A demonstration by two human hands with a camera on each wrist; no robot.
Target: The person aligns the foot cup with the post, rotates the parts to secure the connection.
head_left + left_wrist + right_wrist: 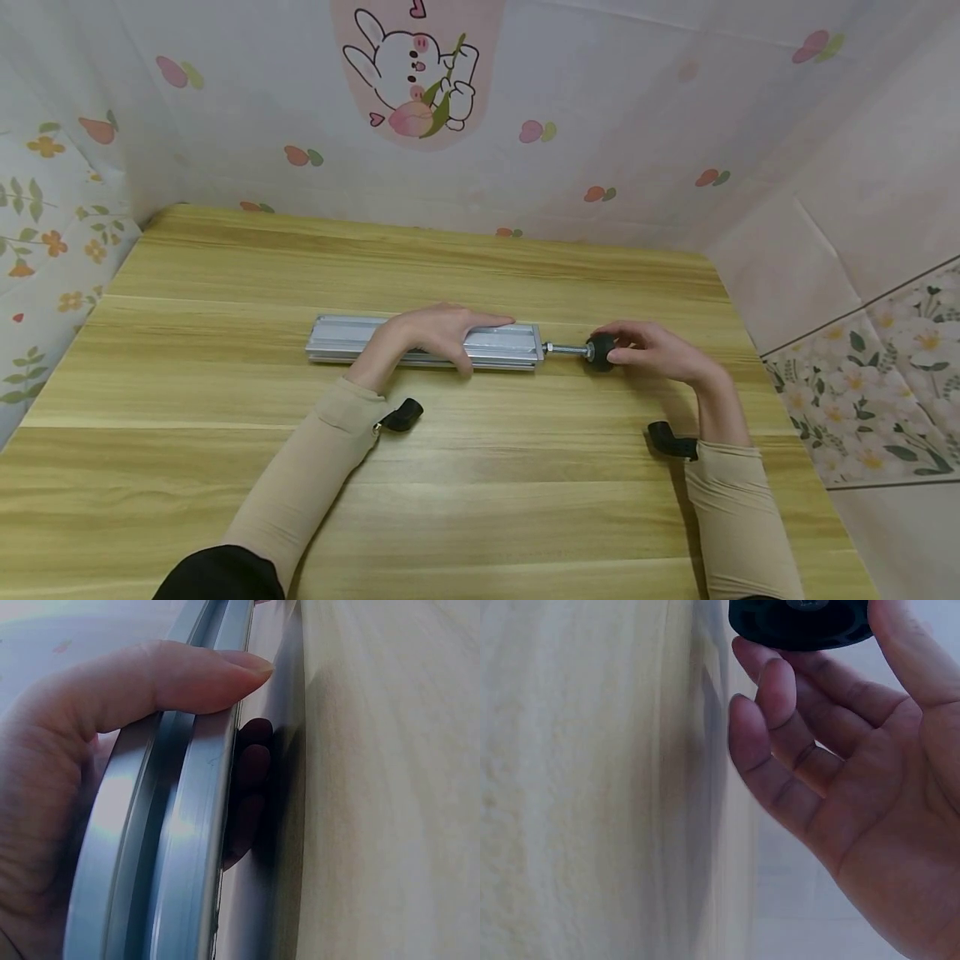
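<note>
Around the middle of the yellow-brown, wood-grained worktop [510, 467], we saw a long, silvery, grooved metal bar [502, 346] lying left to right. The left hand [431, 332] had its grip closed across the bar's width, thumb over the near side and other fingertips showing past its edge in the left wrist view; we judged that this hold steadied the bar against shifting or rolling. From its right end, a thin, silvery, threaded metal rod [567, 349] ran in line to a round, black, knob-like piece [600, 352]. There the right hand [660, 350] held a narrow grip, pinching the knob between thumb and fingers from the right, while other fingers hung curled, clear of its rim. With the hands at opposite ends of one line, we thought, each could brace against the other without crowding the bare rod between.
</note>
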